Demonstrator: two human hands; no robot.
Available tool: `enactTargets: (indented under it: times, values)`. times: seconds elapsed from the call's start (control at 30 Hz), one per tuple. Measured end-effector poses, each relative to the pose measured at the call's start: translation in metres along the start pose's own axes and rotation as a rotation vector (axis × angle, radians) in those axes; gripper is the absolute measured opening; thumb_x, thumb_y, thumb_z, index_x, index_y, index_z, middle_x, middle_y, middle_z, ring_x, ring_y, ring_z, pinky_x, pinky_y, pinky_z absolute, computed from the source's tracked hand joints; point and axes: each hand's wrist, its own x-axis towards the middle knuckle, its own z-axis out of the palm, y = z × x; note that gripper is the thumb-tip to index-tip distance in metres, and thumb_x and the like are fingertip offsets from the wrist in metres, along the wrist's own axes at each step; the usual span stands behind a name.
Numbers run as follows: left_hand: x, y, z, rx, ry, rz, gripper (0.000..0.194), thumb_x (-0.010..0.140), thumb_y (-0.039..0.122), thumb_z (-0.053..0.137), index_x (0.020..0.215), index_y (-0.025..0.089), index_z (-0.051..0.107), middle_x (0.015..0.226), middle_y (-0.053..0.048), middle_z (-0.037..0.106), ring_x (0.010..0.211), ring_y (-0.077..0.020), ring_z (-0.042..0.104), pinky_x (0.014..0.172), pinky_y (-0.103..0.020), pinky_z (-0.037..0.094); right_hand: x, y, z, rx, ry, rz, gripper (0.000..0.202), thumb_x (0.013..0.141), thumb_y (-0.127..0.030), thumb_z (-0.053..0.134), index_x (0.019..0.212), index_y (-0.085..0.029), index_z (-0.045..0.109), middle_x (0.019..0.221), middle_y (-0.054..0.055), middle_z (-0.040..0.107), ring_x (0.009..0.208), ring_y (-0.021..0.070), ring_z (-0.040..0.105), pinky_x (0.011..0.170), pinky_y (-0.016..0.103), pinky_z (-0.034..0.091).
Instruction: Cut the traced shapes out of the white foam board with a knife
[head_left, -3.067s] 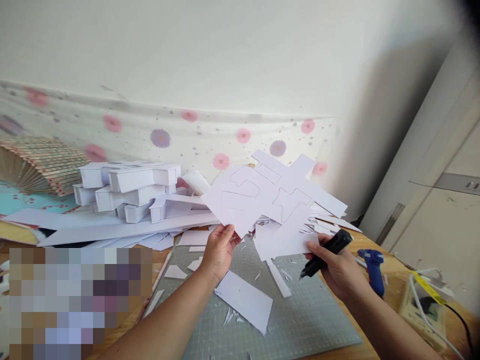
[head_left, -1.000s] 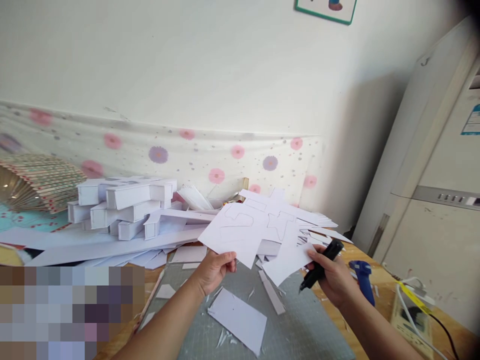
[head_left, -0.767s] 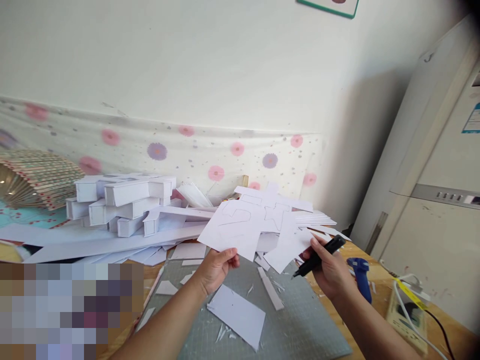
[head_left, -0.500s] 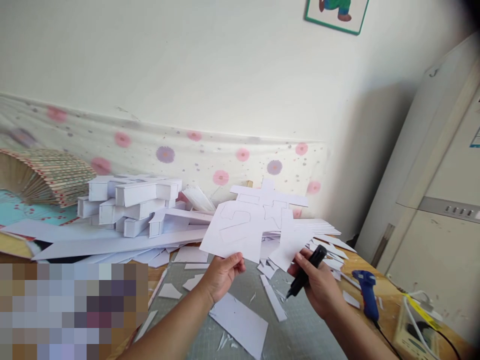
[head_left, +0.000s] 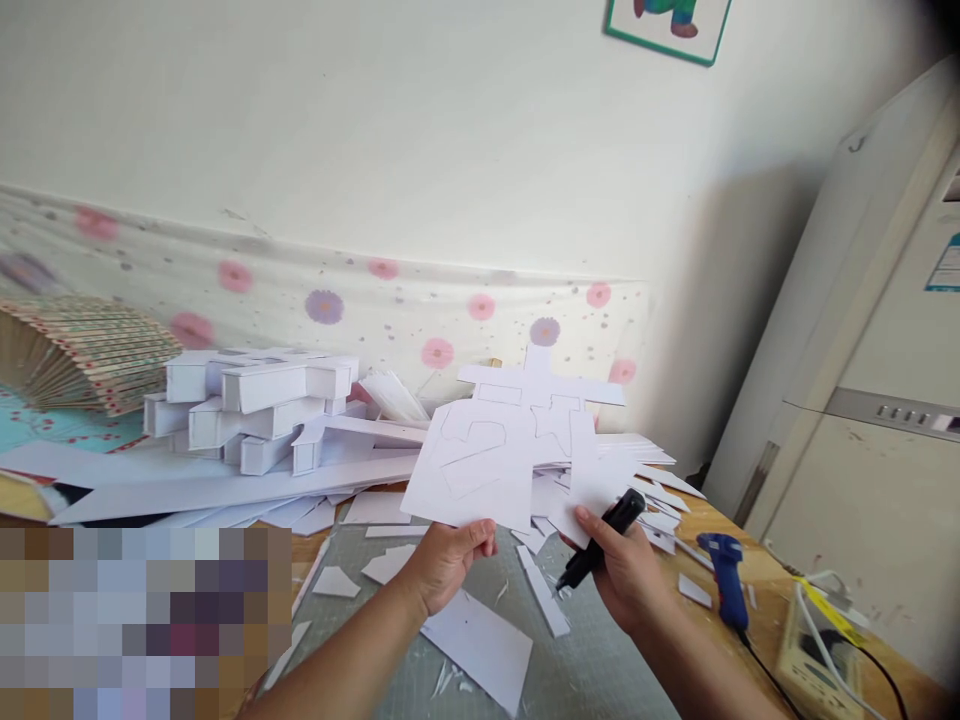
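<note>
A white foam board cutout (head_left: 472, 465) with pencil-like outlines drawn on it is held up over the grey cutting mat (head_left: 600, 670). My left hand (head_left: 454, 565) pinches its lower left edge between thumb and fingers. At the lower right, my right hand (head_left: 626, 570) grips the board's other leg with the thumb and also holds a black pen-like tool (head_left: 600, 540), its tip pointing down and left. Beneath the hands lie a flat white board piece (head_left: 484, 645) and a narrow white strip (head_left: 541, 590).
Stacked white box-like models (head_left: 262, 390) stand at the left by a folding fan (head_left: 97, 350). A blue glue gun (head_left: 726, 580) and a power strip (head_left: 814, 650) lie at the right. White offcuts are scattered around. A tall white cabinet (head_left: 847, 350) stands at the right.
The board has tilted slightly and come a little nearer, both hands still holding it. My right hand and the black tool have shifted slightly left. The view has moved a little.
</note>
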Motion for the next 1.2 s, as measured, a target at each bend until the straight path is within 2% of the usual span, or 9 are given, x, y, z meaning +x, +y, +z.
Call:
enactTargets:
  times: [0.2, 0.53, 0.77, 0.97, 1.07, 1.2]
  values:
    - [0.0, -0.005, 0.003, 0.021, 0.001, -0.005, 0.032, 0.058, 0.041, 0.085, 0.062, 0.013, 0.07, 0.058, -0.002, 0.058, 0.059, -0.0138, 0.049, 0.063, -0.029, 0.04, 0.001, 0.0, -0.004, 0.002, 0.014, 0.002, 0.048, 0.051, -0.026, 0.092, 0.093, -0.019, 0.069, 0.09, 0.0, 0.073, 0.079, 0.0168, 0.068, 0.077, 0.027, 0.059]
    - [-0.003, -0.005, 0.006, 0.043, 0.046, 0.027, 0.032, 0.061, 0.043, 0.083, 0.063, 0.014, 0.07, 0.053, 0.001, 0.053, 0.06, -0.0138, 0.047, 0.069, -0.031, 0.042, -0.003, -0.005, 0.001, -0.045, 0.001, 0.021, 0.054, 0.053, -0.028, 0.091, 0.101, -0.02, 0.068, 0.089, 0.001, 0.073, 0.081, 0.02, 0.068, 0.082, 0.035, 0.059]
    - [-0.003, -0.005, 0.006, 0.062, 0.054, 0.022, 0.032, 0.061, 0.045, 0.083, 0.062, 0.015, 0.071, 0.055, 0.0, 0.053, 0.061, -0.0146, 0.046, 0.069, -0.031, 0.042, -0.003, -0.005, -0.002, -0.076, -0.008, 0.0, 0.05, 0.055, -0.03, 0.09, 0.1, -0.021, 0.07, 0.09, 0.001, 0.073, 0.085, 0.0204, 0.068, 0.084, 0.033, 0.057]
    - [-0.004, -0.004, 0.004, 0.098, 0.024, -0.017, 0.044, 0.062, 0.05, 0.082, 0.042, 0.017, 0.06, 0.048, 0.0, 0.044, 0.072, -0.0185, 0.049, 0.079, -0.033, 0.043, -0.002, -0.008, -0.005, -0.081, -0.046, -0.029, 0.057, 0.056, -0.032, 0.089, 0.107, -0.019, 0.068, 0.095, 0.005, 0.073, 0.091, 0.0244, 0.067, 0.089, 0.037, 0.052]
    - [-0.004, -0.005, 0.004, 0.101, 0.011, -0.037, 0.041, 0.06, 0.052, 0.083, 0.048, 0.017, 0.064, 0.043, 0.004, 0.036, 0.061, -0.0152, 0.042, 0.079, -0.034, 0.043, -0.004, -0.011, -0.005, -0.09, -0.062, -0.058, 0.054, 0.054, -0.033, 0.09, 0.101, -0.018, 0.07, 0.095, 0.006, 0.073, 0.094, 0.0266, 0.067, 0.092, 0.04, 0.05]
    - [-0.006, -0.008, 0.008, 0.111, 0.008, -0.059, 0.039, 0.059, 0.053, 0.083, 0.057, 0.017, 0.069, 0.043, 0.006, 0.033, 0.055, -0.0125, 0.036, 0.079, -0.034, 0.043, -0.006, -0.015, -0.007, -0.097, -0.076, -0.084, 0.046, 0.054, -0.034, 0.089, 0.093, -0.018, 0.071, 0.094, 0.007, 0.074, 0.095, 0.0277, 0.067, 0.09, 0.04, 0.051]
